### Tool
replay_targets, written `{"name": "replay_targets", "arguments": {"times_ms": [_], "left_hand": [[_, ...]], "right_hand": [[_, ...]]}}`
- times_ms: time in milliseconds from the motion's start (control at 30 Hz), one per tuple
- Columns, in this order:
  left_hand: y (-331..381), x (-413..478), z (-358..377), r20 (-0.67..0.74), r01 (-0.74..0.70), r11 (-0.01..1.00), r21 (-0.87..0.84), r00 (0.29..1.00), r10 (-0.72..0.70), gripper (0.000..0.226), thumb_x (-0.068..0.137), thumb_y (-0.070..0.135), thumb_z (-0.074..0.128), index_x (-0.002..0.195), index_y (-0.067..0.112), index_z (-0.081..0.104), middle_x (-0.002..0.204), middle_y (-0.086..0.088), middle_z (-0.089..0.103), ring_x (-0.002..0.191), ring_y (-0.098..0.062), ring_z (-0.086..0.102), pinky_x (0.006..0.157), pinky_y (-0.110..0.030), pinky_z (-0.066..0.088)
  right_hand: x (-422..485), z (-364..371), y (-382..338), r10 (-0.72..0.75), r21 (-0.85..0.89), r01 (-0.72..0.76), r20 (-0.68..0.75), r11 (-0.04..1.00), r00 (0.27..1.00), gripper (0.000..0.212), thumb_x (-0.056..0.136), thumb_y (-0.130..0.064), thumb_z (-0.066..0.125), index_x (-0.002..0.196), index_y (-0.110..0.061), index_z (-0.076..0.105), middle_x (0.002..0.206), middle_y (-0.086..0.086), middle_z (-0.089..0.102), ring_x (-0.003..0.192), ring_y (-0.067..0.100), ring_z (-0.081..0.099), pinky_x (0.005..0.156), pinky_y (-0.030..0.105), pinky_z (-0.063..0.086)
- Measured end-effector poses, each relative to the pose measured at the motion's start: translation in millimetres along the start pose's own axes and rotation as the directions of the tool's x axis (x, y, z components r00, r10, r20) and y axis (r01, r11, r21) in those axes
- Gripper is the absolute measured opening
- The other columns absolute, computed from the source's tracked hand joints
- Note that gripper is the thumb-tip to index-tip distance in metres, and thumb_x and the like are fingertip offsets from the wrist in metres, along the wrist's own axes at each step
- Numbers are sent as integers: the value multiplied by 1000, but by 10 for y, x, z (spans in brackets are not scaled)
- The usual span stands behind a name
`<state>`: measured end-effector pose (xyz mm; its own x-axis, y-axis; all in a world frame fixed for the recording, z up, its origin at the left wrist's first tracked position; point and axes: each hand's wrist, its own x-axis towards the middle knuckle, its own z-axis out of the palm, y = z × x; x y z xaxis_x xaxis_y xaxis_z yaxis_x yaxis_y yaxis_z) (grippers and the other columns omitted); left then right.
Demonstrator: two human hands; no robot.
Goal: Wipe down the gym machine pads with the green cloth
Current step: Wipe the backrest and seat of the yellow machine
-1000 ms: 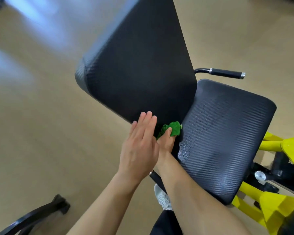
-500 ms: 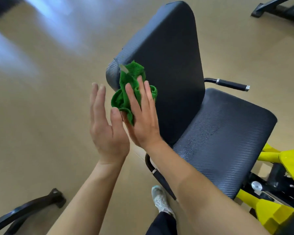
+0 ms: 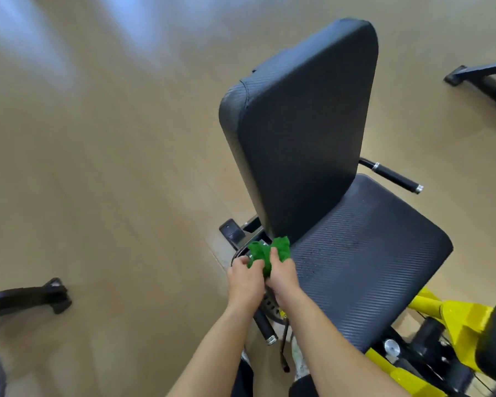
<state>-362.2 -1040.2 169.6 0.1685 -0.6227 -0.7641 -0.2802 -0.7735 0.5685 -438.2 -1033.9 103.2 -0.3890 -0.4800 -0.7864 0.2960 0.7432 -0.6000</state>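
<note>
The crumpled, fuzzy green cloth (image 3: 267, 252) was bunched just off the seat pad (image 3: 364, 262), at the corner below the back pad (image 3: 304, 133). The left hand (image 3: 245, 282) pinched one fold and the right hand (image 3: 282, 277) curled round the other. The seat pad was a rounded black slab of ribbed, weave-patterned vinyl with small shiny specks, and the tall, smoother back pad rose behind it.

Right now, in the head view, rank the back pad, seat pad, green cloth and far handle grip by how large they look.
1. back pad and seat pad: near equal, so I won't split them.
2. green cloth, bunched up.
3. far handle grip: thin, and farther from the camera.
</note>
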Motion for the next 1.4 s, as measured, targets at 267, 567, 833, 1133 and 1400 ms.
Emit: {"name": "replay_targets", "arguments": {"times_ms": [267,567,833,1133,1400], "left_hand": [[822,-688,-472,-25,-69,640,-765,997,79,36,100,43,55,128,20,57,117,-6,71,95,-22,73,60,-39,61],[2061,-703,-879,-432,-605,522,-601,796,425,11,88,24,60,96,29,65,97,2,69,96,-22,69,89,-53,60],[2165,-459,-492,-498,-707,636,310,449,742,43,95,18,41,130,20,67,146,-4,51,134,-32,42,116,-43,34],[2029,-308,-499,-603,-701,711,-51,589,538,46,104,30,49,147,14,44,138,-6,45,124,-18,51,91,-14,32],[1901,41,-344,-507,-804,544,240,374,776,43,103,39,43,132,12,58,132,-3,62,121,-21,57,97,-30,42]], "right_hand": [[-1139,-48,-1406,-526,-268,692,486,670,698,51,87,-40,70,136,-30,61,127,-11,55,117,1,57,98,21,46],[-1426,-270,-2541,-903,-169,904,119,392,413,31,99,-24,42,106,-23,72,103,-7,69,100,7,64,88,35,53],[-1142,-350,-2773,-938,-428,873,135,235,319,30,101,-26,43,122,-19,64,116,-8,58,110,14,55,95,27,44],[-940,-253,-2868,-932,-566,824,278,39,234,34,98,-27,48,127,-17,62,126,0,59,113,16,49,98,31,40],[-750,-211,-2724,-955,-636,749,298,-185,17,42,96,-29,47,132,-10,60,142,10,55,126,29,51,102,40,41]]}}
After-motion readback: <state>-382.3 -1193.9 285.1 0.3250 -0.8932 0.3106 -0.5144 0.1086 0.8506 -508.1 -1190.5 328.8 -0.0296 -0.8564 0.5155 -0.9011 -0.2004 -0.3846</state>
